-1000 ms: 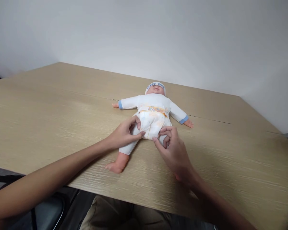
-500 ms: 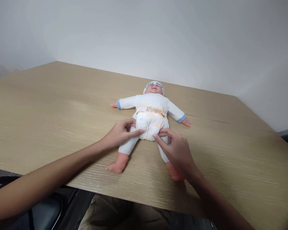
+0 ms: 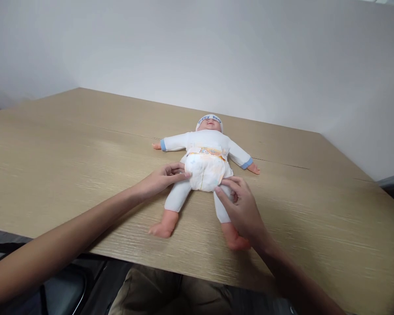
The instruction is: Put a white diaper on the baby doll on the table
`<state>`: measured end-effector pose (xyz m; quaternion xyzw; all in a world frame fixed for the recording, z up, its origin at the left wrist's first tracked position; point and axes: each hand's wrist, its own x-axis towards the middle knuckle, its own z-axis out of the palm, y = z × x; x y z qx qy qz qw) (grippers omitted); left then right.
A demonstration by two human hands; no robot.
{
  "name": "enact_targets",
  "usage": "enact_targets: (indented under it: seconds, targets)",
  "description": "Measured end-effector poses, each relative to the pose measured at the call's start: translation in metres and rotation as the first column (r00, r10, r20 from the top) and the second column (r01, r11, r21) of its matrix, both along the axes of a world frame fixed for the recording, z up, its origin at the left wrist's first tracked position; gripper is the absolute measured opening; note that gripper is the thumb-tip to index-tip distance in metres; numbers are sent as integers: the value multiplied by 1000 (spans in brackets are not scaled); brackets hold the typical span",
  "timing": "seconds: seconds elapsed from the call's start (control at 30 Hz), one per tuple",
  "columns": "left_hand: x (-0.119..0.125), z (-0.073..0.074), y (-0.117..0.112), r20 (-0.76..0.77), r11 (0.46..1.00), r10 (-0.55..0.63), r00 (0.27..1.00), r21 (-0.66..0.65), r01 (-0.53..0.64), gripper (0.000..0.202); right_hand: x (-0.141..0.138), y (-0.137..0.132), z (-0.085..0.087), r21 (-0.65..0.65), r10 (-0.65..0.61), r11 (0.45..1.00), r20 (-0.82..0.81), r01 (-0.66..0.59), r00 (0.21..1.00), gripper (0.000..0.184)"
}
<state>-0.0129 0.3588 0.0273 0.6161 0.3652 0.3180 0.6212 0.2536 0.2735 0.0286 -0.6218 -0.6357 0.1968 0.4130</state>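
A baby doll (image 3: pixel 207 139) in a white suit with blue cuffs lies on its back, arms spread and feet towards me. Round its hips is a white diaper (image 3: pixel 204 173) with a printed orange band at the waist. My left hand (image 3: pixel 166 178) pinches the diaper's left leg edge between thumb and fingers. On the other side, my right hand (image 3: pixel 238 199) has its thumb and fingers closed at the right leg edge, over the doll's thigh. The fingertips under the diaper are partly hidden.
The doll rests on a wide wooden table (image 3: pixel 95 166) with thin seams across its top. A pale wall (image 3: pixel 197 52) stands behind it. Below the near edge are my legs (image 3: pixel 170 293) and a dark chair (image 3: pixel 64 288) at the left.
Both hands have shifted outward, away from the diaper's middle, along its leg edges. The crotch of the diaper looks smoother and wider. The camera view has tilted slightly.
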Motion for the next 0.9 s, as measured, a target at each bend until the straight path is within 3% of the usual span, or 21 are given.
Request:
enact_targets:
  seconds: [0.1,0.17,0.23,0.3,0.37,0.47,0.57,0.67,0.77,0.83,0.9]
  targets:
    - [-18,7,2,-85,994,15,996,105,-6,39,13,-13,5,27,46,998,54,-48,997,32]
    - [-32,11,11,-207,966,80,975,258,-25,42,30,-13,9,24,56,998,82,-58,995,33]
    - [-43,13,30,-330,868,235,914,495,-44,43,50,-2,9,90,-2,996,149,-11,989,34]
    - [-48,11,58,-391,715,407,825,699,-21,47,69,23,7,221,-98,974,261,39,960,39]
    - [-45,6,87,-434,628,508,744,778,25,55,83,57,3,305,-162,952,398,37,903,47]
    - [-28,1,122,-516,655,525,677,753,67,62,87,109,0,162,-141,985,545,61,826,62]
    - [-6,2,133,-558,687,527,641,724,65,56,77,142,6,-43,-62,994,569,105,820,48]
    - [9,13,123,-563,707,566,602,707,-3,47,64,150,18,-64,-82,988,554,141,829,38]
    - [12,38,90,-566,743,572,594,665,-82,47,59,133,37,-64,-109,984,541,169,834,37]
    - [8,58,48,-558,750,576,597,652,-115,51,60,108,52,-69,-98,986,511,154,854,38]
    - [0,74,-12,-543,739,593,594,661,-134,52,63,73,69,-71,-36,995,419,73,907,39]
